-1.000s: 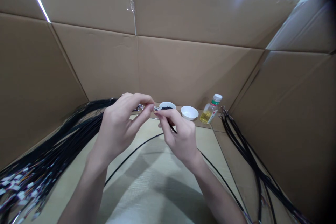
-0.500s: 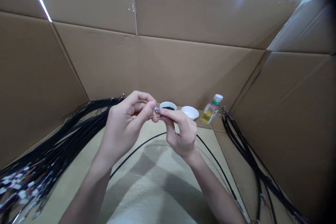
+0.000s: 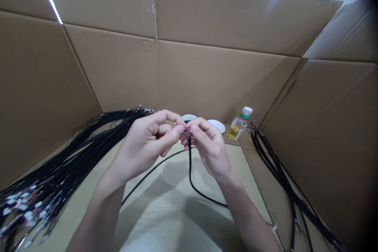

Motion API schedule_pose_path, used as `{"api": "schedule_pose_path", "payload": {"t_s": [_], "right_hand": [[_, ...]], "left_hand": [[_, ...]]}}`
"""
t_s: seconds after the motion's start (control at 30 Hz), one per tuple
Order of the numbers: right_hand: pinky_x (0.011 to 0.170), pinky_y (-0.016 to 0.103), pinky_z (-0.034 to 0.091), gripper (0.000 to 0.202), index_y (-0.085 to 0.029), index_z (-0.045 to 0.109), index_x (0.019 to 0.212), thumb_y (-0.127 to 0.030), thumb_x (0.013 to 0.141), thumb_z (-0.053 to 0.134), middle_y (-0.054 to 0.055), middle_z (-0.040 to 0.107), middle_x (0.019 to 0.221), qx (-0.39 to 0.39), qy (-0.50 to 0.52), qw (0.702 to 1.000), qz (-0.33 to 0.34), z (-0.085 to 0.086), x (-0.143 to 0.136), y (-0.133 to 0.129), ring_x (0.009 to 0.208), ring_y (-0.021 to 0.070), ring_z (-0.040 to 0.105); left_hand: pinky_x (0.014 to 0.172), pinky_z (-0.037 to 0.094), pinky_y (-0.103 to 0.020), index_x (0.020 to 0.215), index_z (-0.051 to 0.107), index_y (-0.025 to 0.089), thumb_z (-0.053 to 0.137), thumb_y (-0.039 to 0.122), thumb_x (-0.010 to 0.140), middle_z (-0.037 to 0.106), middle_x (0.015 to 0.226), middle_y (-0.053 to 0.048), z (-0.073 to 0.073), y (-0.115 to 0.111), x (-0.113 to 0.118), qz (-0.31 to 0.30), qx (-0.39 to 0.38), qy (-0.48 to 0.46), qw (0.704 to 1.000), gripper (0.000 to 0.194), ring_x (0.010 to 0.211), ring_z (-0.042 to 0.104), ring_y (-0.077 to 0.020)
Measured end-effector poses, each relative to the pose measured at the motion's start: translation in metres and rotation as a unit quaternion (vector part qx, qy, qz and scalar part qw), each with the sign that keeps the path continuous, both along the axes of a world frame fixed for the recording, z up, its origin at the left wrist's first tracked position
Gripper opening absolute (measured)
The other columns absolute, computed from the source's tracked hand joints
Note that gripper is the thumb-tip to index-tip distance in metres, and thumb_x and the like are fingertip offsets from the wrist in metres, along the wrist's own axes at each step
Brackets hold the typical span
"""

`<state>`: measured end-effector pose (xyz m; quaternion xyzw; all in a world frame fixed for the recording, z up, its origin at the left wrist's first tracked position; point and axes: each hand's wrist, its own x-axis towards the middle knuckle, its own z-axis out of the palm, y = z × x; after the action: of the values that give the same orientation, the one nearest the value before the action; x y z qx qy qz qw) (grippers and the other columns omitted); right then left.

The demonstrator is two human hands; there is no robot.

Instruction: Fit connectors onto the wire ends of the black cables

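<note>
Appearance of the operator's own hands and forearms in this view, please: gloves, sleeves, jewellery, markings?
Left hand and right hand: both bare, no gloves. No sleeve shows on either forearm as far as the picture reaches. No ring, watch, bracelet or wrist strap is visible, and no markings or attached cables can be made out. Some fingertips are partly hidden.

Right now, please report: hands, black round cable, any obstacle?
Left hand, right hand: pinching thin wires. Black round cable: hanging, bending right. Possible obstacle: two white round bowls, partly hidden behind hands.
</note>
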<state>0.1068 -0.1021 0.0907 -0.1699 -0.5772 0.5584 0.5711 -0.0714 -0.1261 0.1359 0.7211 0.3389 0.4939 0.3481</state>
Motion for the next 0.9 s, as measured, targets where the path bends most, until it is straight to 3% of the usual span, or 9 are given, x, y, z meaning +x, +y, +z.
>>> {"api": "schedule_pose_path", "payload": {"t_s": [0.13, 0.3, 0.4, 0.53, 0.63, 0.73, 0.9], "right_hand": [[0.065, 0.022, 0.056, 0.018, -0.021, 0.073, 0.092, -0.036, 0.093, 0.083, 0.000, 0.072, 0.081, 0.012, -0.036, 0.999, -0.011, 0.003, 0.002, -0.005, 0.072, 0.0120, 0.066], [0.064, 0.021, 0.058, 0.012, -0.021, 0.075, 0.089, -0.029, 0.095, 0.081, -0.001, 0.071, 0.078, 0.036, -0.053, 0.997, -0.039, 0.010, 0.006, -0.014, 0.069, 0.0107, 0.066], [0.061, 0.019, 0.058, 0.011, -0.021, 0.075, 0.087, -0.026, 0.094, 0.082, -0.002, 0.071, 0.076, 0.041, -0.045, 0.997, -0.057, 0.014, 0.006, -0.018, 0.067, 0.0096, 0.065], [0.057, 0.015, 0.054, 0.011, -0.020, 0.076, 0.083, -0.024, 0.091, 0.084, -0.003, 0.072, 0.076, 0.066, -0.060, 0.991, -0.095, 0.019, 0.004, -0.024, 0.063, 0.0070, 0.064], [0.060, 0.013, 0.054, 0.010, -0.020, 0.077, 0.083, -0.019, 0.091, 0.083, -0.003, 0.073, 0.078, 0.099, -0.077, 0.983, -0.137, 0.021, 0.002, -0.029, 0.066, 0.0061, 0.066], [0.063, 0.013, 0.056, 0.009, -0.021, 0.077, 0.085, -0.016, 0.090, 0.082, -0.003, 0.073, 0.080, 0.130, -0.078, 0.976, -0.156, 0.021, 0.001, -0.034, 0.071, 0.0069, 0.068], [0.064, 0.015, 0.058, 0.013, -0.022, 0.079, 0.088, -0.009, 0.088, 0.081, -0.003, 0.075, 0.082, 0.169, -0.089, 0.962, -0.194, 0.021, 0.000, -0.038, 0.075, 0.0084, 0.070]], "left_hand": [[0.041, 0.025, -0.017, 0.095, 0.070, 0.019, 0.064, 0.028, 0.103, 0.050, 0.049, 0.008, 0.003, -0.003, -0.001, -0.005, -0.013, 0.001, 1.000, 0.014, 0.043, 0.036, -0.0048], [0.040, 0.023, -0.018, 0.098, 0.073, 0.022, 0.068, 0.030, 0.101, 0.046, 0.048, 0.009, 0.004, -0.001, -0.008, -0.010, -0.009, -0.017, 1.000, 0.010, 0.042, 0.035, -0.0053], [0.041, 0.025, -0.018, 0.104, 0.075, 0.026, 0.070, 0.033, 0.101, 0.045, 0.049, 0.009, 0.004, 0.001, -0.017, 0.030, 0.023, -0.036, 0.999, 0.009, 0.043, 0.035, -0.0059], [0.045, 0.030, -0.018, 0.095, 0.077, 0.026, 0.074, 0.027, 0.097, 0.049, 0.054, 0.008, 0.008, -0.004, -0.023, 0.102, 0.072, -0.017, 0.992, 0.004, 0.048, 0.041, -0.0062], [0.054, 0.041, -0.018, 0.090, 0.076, 0.027, 0.076, 0.024, 0.095, 0.062, 0.067, 0.007, 0.011, -0.012, -0.021, 0.110, 0.107, 0.025, 0.988, 0.006, 0.059, 0.054, -0.0065], [0.074, 0.050, -0.019, 0.092, 0.076, 0.028, 0.074, 0.022, 0.097, 0.071, 0.090, 0.006, 0.013, -0.018, -0.018, 0.073, 0.153, 0.070, 0.983, 0.008, 0.082, 0.064, -0.0087], [0.098, 0.049, -0.026, 0.098, 0.076, 0.030, 0.075, 0.020, 0.097, 0.067, 0.123, 0.005, 0.011, -0.022, -0.019, 0.089, 0.227, 0.101, 0.965, 0.010, 0.114, 0.064, -0.0138]]}}
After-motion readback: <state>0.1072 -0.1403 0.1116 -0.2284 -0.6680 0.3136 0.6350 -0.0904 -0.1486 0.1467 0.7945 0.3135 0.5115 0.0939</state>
